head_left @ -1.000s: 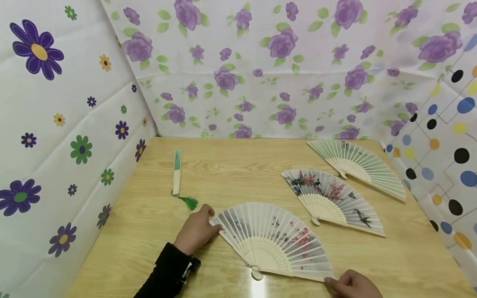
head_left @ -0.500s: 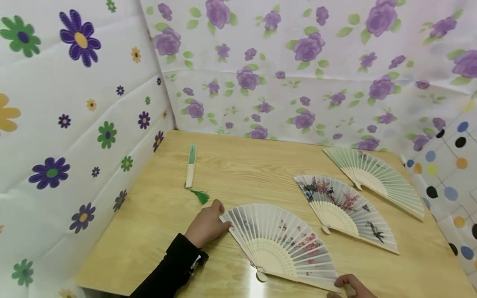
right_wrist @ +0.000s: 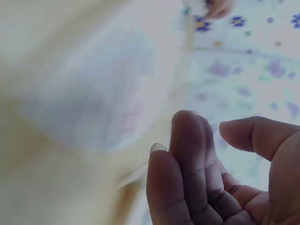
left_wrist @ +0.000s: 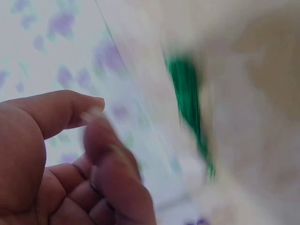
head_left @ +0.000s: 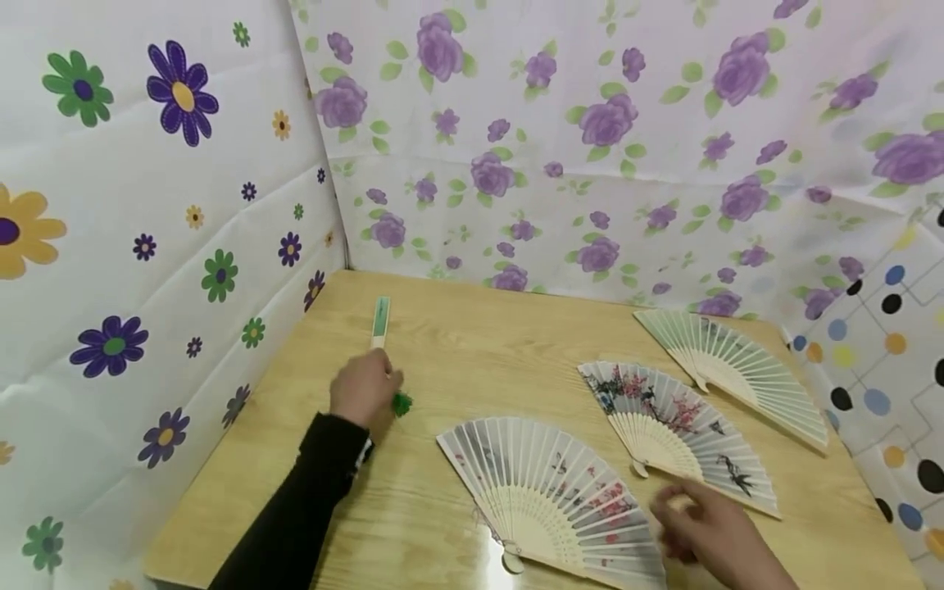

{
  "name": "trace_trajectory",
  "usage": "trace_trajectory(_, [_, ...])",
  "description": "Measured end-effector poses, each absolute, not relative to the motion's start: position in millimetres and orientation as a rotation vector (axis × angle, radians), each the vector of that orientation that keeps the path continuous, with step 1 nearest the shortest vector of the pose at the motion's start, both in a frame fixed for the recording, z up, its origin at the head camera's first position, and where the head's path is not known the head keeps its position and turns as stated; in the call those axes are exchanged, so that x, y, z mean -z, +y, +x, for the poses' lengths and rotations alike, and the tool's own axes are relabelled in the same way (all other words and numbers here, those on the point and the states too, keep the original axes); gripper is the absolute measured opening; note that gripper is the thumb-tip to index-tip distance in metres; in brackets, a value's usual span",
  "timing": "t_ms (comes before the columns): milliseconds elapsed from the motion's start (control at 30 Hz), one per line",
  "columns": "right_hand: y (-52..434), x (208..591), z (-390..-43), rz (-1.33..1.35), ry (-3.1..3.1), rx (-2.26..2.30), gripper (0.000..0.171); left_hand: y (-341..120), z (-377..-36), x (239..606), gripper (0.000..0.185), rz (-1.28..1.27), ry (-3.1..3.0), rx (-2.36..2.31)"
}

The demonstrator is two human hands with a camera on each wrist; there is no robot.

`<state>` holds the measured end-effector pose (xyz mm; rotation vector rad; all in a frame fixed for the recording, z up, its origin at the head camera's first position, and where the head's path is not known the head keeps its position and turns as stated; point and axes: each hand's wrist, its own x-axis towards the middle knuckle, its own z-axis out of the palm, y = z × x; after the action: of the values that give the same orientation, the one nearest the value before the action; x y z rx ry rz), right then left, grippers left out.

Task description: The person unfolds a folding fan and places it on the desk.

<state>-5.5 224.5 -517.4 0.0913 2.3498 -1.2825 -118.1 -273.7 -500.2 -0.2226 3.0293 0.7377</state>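
Note:
My left hand [head_left: 363, 388] is over the lower part of a folded hand fan [head_left: 381, 318] with a green upper section. In the left wrist view its thumb and fingers are loosely bent with nothing between them, and the fan's green tassel [left_wrist: 187, 93] is blurred beyond the fingertips. Nearest to me an open hand fan [head_left: 538, 492] with red blossoms lies spread on the table, touched by neither hand. My right hand [head_left: 710, 524], fingers loosely bent and holding nothing, is just off that fan's right end, as the right wrist view also shows.
Two more spread fans lie at the right: one with pink blossoms and a bird [head_left: 678, 418], and a pale green one [head_left: 737, 369] behind it. Patterned cloth walls [head_left: 546, 205] enclose the wooden table [head_left: 472, 328] at the left, back and right.
Both hands have let go of the nearest spread fan. My left hand has moved up and left to the folded fan. The right hand has lifted off the fan's right end.

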Motion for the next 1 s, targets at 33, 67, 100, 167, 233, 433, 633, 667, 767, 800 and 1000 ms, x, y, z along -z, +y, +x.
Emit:
trace_trajectory(33, [209,510,-21,0.04,2.368,1.325,0.036,-282,-132,499,0.031,-0.274,3.06,-0.675])
trace_trajectory(67, [192,504,-37,-0.011,2.369,1.375,0.036,-290,-144,499,0.037,-0.313,3.075,-0.626])
trace_trajectory(100, [174,502,-52,-0.068,2.357,1.424,0.038,-296,-155,501,0.042,-0.353,3.074,-0.578])
trace_trajectory(167, [136,502,-82,-0.177,2.3,1.504,0.042,-304,-172,506,0.05,-0.42,3.041,-0.512])
trace_trajectory(233, [100,507,-110,-0.288,2.224,1.552,0.05,-308,-183,512,0.051,-0.466,3.008,-0.481])
trace_trajectory(433, [12,529,-173,-0.386,2.108,1.675,0.058,-308,-200,527,0.03,-0.47,2.967,-0.485])
trace_trajectory(633, [-23,558,-191,-0.312,2.025,1.705,0.065,-329,-209,583,0.033,-0.371,2.919,-0.504])
trace_trajectory(667, [-24,561,-192,-0.303,2.009,1.719,0.065,-334,-212,595,0.035,-0.344,2.924,-0.512])
trace_trajectory(767, [-24,563,-197,-0.278,1.952,1.785,0.064,-347,-219,615,0.038,-0.257,2.952,-0.576])
trace_trajectory(800, [-23,562,-199,-0.284,1.935,1.801,0.064,-346,-218,611,0.038,-0.242,2.959,-0.612])
trace_trajectory(1000, [-24,546,-209,-0.316,1.847,1.831,0.065,-306,-182,552,0.023,-0.139,2.927,-1.135])
